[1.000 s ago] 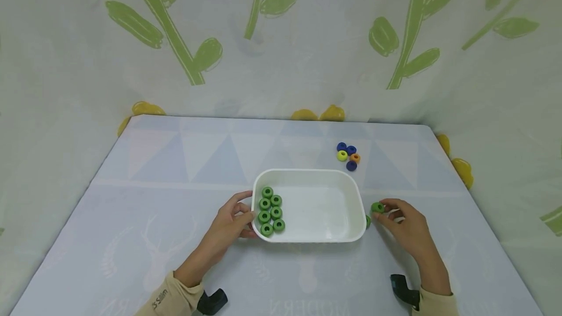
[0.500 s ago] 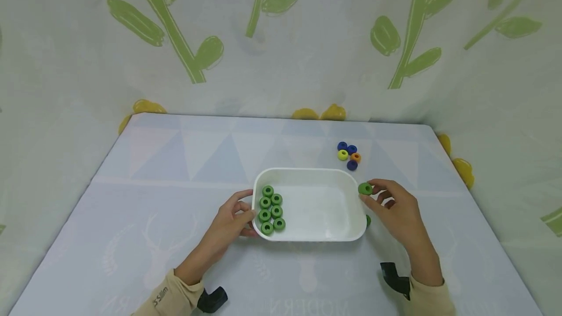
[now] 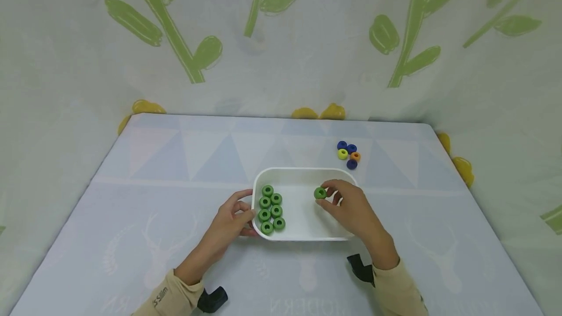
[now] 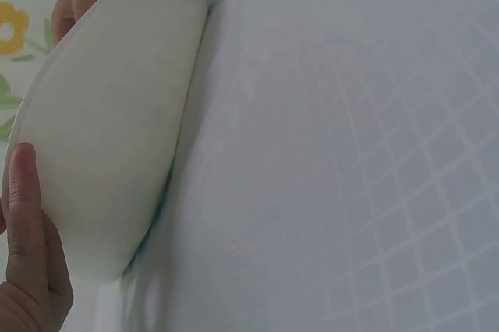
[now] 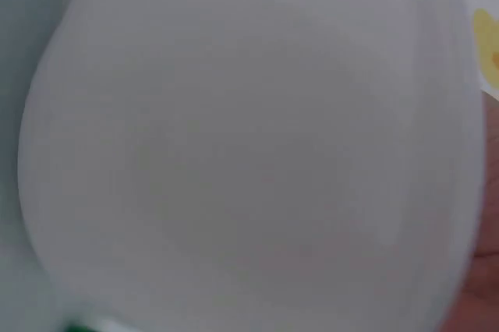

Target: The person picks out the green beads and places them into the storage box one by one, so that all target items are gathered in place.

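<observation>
A white rectangular tray (image 3: 303, 228) lies on the table, several green beads (image 3: 276, 211) gathered at its left end. My left hand (image 3: 229, 216) grips that end, thumb at the rim. In the left wrist view, my fingers (image 4: 25, 223) lie along the tray's outer wall (image 4: 117, 98). Between thumb and fingertips, my right hand (image 3: 350, 206) pinches one green bead (image 3: 320, 193) over the middle of the tray. The right wrist view is mostly filled by the tray's blurred outer wall (image 5: 249, 145), with part of my right hand (image 5: 479, 246) at the edge.
Beyond the tray's far right corner lies a small cluster of blue beads (image 3: 351, 164), a yellow bead (image 3: 342, 154) and an orange bead (image 3: 355, 157). A blurred green patch (image 5: 78, 328) shows low in the right wrist view. A patterned cloth (image 3: 281, 62) hangs behind the table (image 3: 153, 169).
My right hand has carried the green bead left, from beside the tray over its right rim to above its middle. My left hand has stayed at the left end.
</observation>
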`<state>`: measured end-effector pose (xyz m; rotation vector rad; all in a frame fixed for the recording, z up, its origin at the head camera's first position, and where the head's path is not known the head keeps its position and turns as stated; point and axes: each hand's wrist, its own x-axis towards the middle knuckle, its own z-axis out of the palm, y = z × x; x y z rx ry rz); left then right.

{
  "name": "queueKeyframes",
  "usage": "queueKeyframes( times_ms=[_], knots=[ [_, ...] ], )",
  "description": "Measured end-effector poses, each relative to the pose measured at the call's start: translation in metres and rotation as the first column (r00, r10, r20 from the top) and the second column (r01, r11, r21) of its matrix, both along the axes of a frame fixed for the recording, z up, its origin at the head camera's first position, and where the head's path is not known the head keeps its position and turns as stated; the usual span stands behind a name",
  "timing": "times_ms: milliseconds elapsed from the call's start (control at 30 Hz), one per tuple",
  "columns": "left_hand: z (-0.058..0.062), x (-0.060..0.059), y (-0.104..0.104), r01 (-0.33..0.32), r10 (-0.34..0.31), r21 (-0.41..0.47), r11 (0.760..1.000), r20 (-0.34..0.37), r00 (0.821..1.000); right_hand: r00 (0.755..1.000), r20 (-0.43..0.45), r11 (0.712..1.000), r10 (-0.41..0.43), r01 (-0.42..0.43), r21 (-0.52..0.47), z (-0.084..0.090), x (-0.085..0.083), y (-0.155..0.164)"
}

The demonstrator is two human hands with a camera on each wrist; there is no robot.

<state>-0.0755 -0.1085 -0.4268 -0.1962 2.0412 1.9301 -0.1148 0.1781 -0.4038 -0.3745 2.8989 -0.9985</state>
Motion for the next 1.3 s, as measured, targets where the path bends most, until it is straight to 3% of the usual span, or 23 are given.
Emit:
queueKeyframes(
  times_ms=[300,467,700,933,1300],
  knots=[
    [0.002,0.001,0.002,-0.006,0.006,-0.013,1.000,0.003,1.000,0.987,0.146,0.994,0.065,-0.076,0.072,-0.008,-0.005,-0.029],
    [0.001,0.000,0.001,-0.006,0.006,-0.008,1.000,0.000,1.000,0.981,0.181,0.993,0.074,-0.089,0.073,-0.011,-0.006,-0.037],
    [-0.002,-0.001,0.001,-0.012,0.012,0.000,1.000,0.009,1.000,0.986,0.162,0.995,0.041,-0.055,0.080,-0.016,-0.008,-0.045],
    [-0.002,0.000,0.001,-0.016,0.016,0.003,1.000,0.014,1.000,0.990,0.140,1.000,0.009,-0.012,0.025,-0.015,-0.007,-0.055],
    [-0.001,0.000,0.001,-0.010,0.010,0.005,1.000,0.016,1.000,0.994,0.098,0.998,0.055,-0.051,-0.046,-0.014,-0.008,-0.064]
  ],
)
